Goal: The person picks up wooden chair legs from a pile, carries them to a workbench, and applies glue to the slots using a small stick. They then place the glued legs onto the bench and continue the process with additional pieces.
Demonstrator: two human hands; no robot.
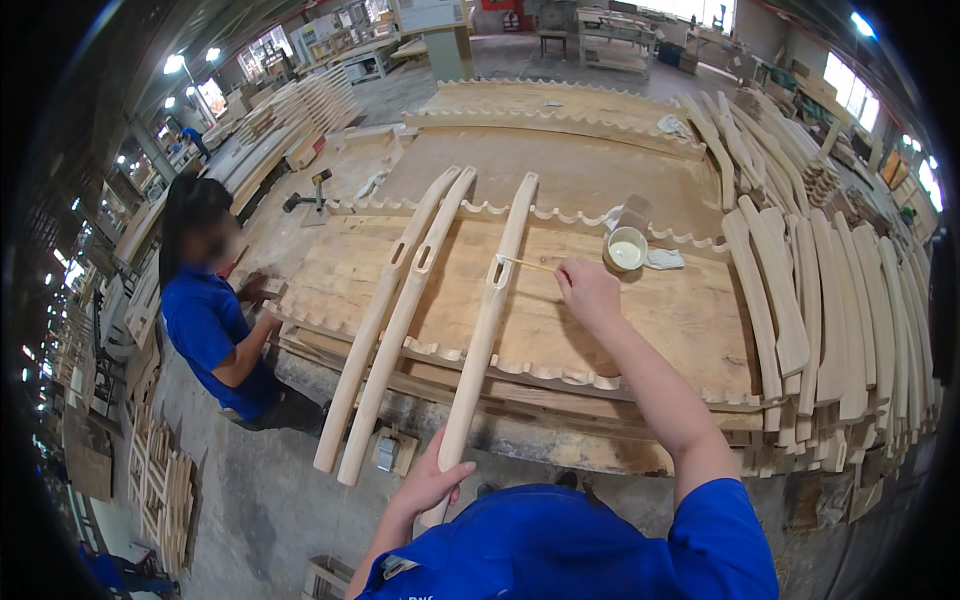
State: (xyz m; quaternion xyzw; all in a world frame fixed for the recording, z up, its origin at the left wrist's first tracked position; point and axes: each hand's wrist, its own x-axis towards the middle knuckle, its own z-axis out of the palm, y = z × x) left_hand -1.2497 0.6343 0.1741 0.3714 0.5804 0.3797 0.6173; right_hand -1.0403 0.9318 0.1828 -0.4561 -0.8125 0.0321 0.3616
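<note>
My left hand (434,482) is wrapped round the near end of a pale wooden chair leg (476,360), which lies across the scalloped-edge board. My right hand (588,293) pinches a thin wooden stick (537,266). Its tip is at the far end of the leg's oval slot (496,272), where a bit of white paste shows. Left of this leg lie a second slotted leg (398,308) and a third slotted leg (367,335), nearly parallel and untouched. A cup (626,250) of white liquid, probably glue, stands on the board beyond my right hand.
Curved wooden pieces (840,310) are stacked densely at the right. A co-worker in blue (215,320) stands at the left of the bench, hands on its edge. Beyond the legs lie a hammer (318,188) and a scalloped strip (560,122). A crumpled white cloth (664,260) is beside the cup.
</note>
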